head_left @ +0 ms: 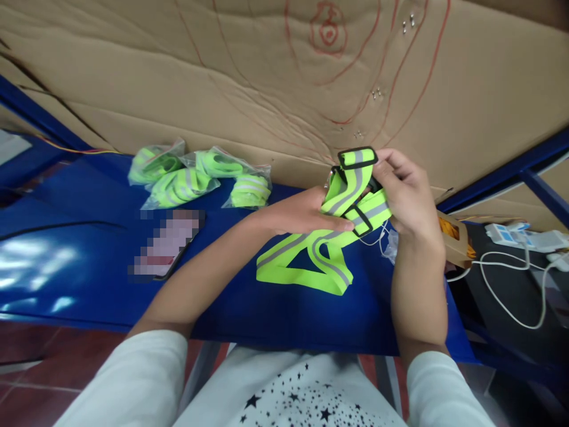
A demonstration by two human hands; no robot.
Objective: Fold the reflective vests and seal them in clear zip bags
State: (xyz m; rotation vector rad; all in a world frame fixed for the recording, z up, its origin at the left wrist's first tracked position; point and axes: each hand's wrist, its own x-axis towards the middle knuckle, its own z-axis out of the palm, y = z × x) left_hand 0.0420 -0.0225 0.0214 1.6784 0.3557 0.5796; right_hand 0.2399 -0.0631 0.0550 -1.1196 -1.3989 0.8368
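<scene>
A neon yellow-green reflective strap [306, 276] with a grey stripe and black buckles hangs between my hands, its lower loops reaching down over the table. My left hand [306, 212] is closed on the strap's folds, the thumb lying below a black slide buckle [359, 219]. At the strap's upper right end, my right hand [405, 184] pinches it beside another black slide buckle [358, 158]. Part of the strap between the two hands is hidden behind the folds.
Several clear bags of similar straps [180, 184] lie at the back of the blue table [89, 237]. A phone [171, 243] rests left of my forearm. Cardboard [267, 77] stands behind. To the right are a cardboard box [456, 237], white cables [489, 284] and a power strip [520, 237].
</scene>
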